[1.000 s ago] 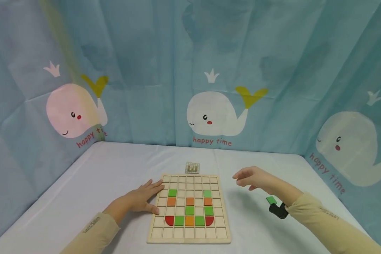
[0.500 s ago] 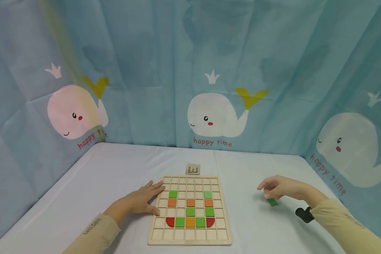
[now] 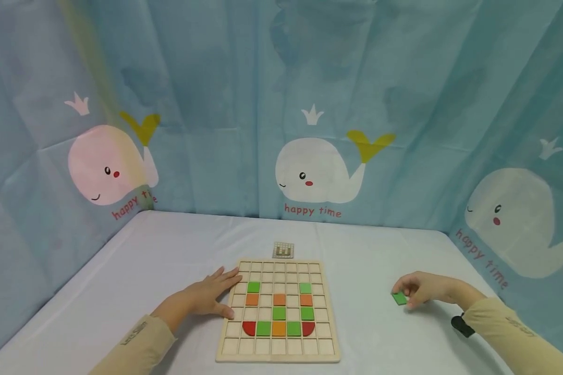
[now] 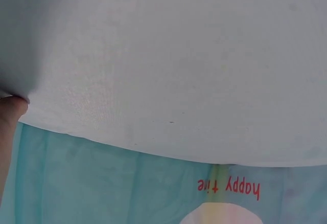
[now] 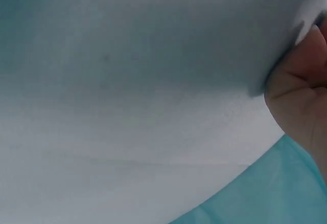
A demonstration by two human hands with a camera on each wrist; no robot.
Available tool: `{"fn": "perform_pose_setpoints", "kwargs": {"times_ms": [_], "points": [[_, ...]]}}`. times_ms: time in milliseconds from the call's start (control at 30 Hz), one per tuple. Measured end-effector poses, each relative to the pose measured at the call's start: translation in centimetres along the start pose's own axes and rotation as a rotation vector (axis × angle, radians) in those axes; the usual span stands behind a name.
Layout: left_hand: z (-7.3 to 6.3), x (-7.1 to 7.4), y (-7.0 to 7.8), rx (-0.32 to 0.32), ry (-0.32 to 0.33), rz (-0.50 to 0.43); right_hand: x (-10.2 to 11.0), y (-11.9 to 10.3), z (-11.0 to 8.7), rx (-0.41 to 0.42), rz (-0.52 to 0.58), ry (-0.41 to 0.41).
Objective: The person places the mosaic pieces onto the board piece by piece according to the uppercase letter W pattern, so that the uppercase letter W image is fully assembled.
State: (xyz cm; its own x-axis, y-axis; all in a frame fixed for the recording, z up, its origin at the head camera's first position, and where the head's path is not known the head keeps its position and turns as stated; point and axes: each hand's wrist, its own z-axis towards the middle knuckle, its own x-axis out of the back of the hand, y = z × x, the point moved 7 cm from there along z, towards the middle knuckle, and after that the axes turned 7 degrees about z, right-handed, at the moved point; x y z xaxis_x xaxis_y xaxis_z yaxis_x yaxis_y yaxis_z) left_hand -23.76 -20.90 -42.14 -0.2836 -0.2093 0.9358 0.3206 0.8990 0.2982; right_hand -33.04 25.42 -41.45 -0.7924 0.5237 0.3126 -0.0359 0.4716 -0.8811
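In the head view a wooden grid board lies on the table with green, orange and red tiles in some of its cells. My left hand rests at the board's left edge, fingers spread and fingertips on the rim. Off to the right of the board, my right hand pinches a green square tile between thumb and finger, low over the cloth. The right wrist view has only part of my right hand at its edge, with the tile out of sight. A fingertip of my left hand shows in the left wrist view.
A small card with a grid pattern lies just behind the board. White cloth covers the table. A blue curtain printed with whales stands along the back and sides. A black object sits under my right wrist.
My right hand has moved right and down from beside the board to the green tile, and its thumb and finger have come round it. The left hand has stayed in place.
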Motion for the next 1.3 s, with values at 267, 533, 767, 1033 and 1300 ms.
{"fn": "perform_pose_setpoints", "kwargs": {"times_ms": [267, 533, 767, 1033, 1300], "points": [[-0.1, -0.1, 0.0, 0.01, -0.013, 0.0, -0.2, 0.3, 0.8, 0.013, -0.13, 0.069], [-0.3, 0.0, -0.1, 0.006, -0.005, -0.001, -0.1, 0.3, 1.2, -0.036, -0.179, 0.134], [-0.2, 0.2, -0.1, 0.014, -0.011, 0.001, -0.2, 0.1, 1.1, -0.043, -0.192, 0.129], [-0.1, 0.0, -0.2, 0.026, -0.021, 0.003, -0.2, -0.2, 0.5, -0.009, -0.17, 0.126], [-0.3, -0.1, -0.2, 0.047, -0.031, 0.007, -1.7, -2.9, 1.4, 0.08, -0.135, 0.108]]}}
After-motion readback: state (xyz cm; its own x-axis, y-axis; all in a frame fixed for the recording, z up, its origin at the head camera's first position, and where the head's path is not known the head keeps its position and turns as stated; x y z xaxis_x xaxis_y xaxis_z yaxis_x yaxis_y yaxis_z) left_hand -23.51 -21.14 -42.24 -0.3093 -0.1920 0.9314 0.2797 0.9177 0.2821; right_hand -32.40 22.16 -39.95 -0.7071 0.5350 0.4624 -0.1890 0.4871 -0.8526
